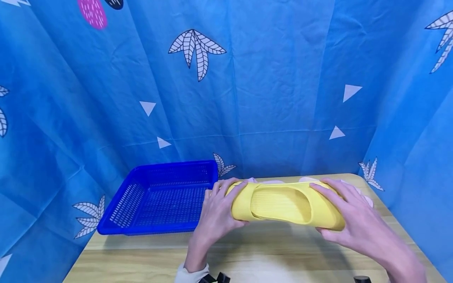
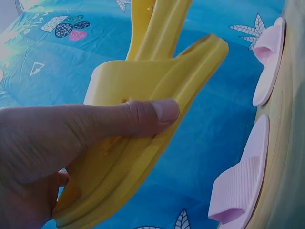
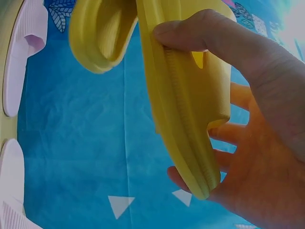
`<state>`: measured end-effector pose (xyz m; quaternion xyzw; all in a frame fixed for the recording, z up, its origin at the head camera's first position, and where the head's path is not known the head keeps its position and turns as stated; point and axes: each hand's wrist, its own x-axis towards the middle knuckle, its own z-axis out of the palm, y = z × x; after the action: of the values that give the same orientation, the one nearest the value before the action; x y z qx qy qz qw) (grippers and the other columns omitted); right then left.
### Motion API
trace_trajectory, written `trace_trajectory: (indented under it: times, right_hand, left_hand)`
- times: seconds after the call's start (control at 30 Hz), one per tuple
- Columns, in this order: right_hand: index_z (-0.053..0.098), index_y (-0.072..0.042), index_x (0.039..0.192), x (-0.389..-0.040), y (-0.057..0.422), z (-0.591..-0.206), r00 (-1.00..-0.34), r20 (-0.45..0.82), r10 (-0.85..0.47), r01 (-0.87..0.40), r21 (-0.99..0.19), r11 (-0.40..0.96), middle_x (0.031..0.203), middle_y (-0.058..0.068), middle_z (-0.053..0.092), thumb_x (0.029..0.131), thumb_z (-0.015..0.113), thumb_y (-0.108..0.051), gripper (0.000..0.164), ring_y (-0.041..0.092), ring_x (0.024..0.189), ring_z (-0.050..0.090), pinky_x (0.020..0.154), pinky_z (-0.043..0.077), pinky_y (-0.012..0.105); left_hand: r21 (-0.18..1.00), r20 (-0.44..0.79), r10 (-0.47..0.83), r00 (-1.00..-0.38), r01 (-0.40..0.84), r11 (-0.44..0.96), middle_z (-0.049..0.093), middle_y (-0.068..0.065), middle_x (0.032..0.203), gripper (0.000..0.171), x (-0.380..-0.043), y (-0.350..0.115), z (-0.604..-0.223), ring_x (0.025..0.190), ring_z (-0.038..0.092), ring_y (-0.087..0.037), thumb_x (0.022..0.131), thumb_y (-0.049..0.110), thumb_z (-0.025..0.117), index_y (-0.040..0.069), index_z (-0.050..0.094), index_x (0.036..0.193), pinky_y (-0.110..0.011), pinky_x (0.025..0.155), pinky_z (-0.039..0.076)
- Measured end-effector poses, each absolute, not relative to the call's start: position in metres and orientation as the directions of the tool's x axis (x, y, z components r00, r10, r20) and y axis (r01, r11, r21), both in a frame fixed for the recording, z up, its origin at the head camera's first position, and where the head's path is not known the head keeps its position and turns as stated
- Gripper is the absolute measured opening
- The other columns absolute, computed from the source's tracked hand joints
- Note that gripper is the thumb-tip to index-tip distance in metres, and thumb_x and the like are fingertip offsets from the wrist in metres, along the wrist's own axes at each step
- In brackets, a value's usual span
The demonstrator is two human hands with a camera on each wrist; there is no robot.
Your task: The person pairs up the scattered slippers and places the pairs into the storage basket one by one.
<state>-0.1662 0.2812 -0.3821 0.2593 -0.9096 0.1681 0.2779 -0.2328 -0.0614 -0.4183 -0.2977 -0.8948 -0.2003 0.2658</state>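
Two yellow slippers are held up above the table, overlapping each other side by side. My left hand (image 1: 219, 208) grips one yellow slipper (image 1: 243, 202) at its left end, and in the left wrist view the thumb presses along the side by the strap. The other yellow slipper (image 3: 183, 100) is in my right hand (image 1: 361, 218), thumb on the sole edge and fingers round the strap end. Behind the yellow pair, mostly hidden in the head view, lie a pink slipper (image 2: 238, 193) and another pink slipper (image 2: 269, 62) on the table.
A blue plastic basket (image 1: 124, 226) with perforated walls stands at the left of the wooden table (image 1: 269, 259). A blue patterned curtain (image 1: 269, 90) hangs behind the table and along its sides.
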Motion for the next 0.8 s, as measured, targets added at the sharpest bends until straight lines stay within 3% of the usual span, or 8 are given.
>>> trace_trajectory:
  times: [0.17, 0.8]
  right_hand:
    - [0.055, -0.024, 0.149, -0.1678, 0.2785, -0.3839, -0.705, 0.594, -0.388, -0.573, -0.155, 0.805, 0.141, 0.004, 0.054, 0.056, 0.09, -0.029, 0.099, 0.027, 0.124, 0.049, 0.086, 0.036, 0.054]
    - [0.059, -0.018, 0.144, -0.1748, 0.2742, -0.3882, -0.681, 0.606, -0.411, -0.614, -0.167, 0.772, 0.139, 0.006, 0.056, 0.055, 0.089, -0.031, 0.095, 0.027, 0.118, 0.05, 0.091, 0.031, 0.046]
  left_hand:
    - [0.191, 0.591, 0.434, -0.68, 0.64, 0.744, 0.055, -0.001, 0.142, 0.109, -0.2322, -0.0603, -0.4186, 0.124, 0.047, -0.027, 0.05, 0.042, 0.103, 0.024, 0.056, 0.146, -0.045, 0.08, 0.041]
    - [0.167, 0.608, 0.453, -0.652, 0.663, 0.73, 0.054, 0.002, 0.144, 0.116, -0.2319, -0.0576, -0.4206, 0.125, 0.049, -0.025, 0.05, 0.048, 0.102, 0.031, 0.049, 0.152, -0.04, 0.079, 0.04]
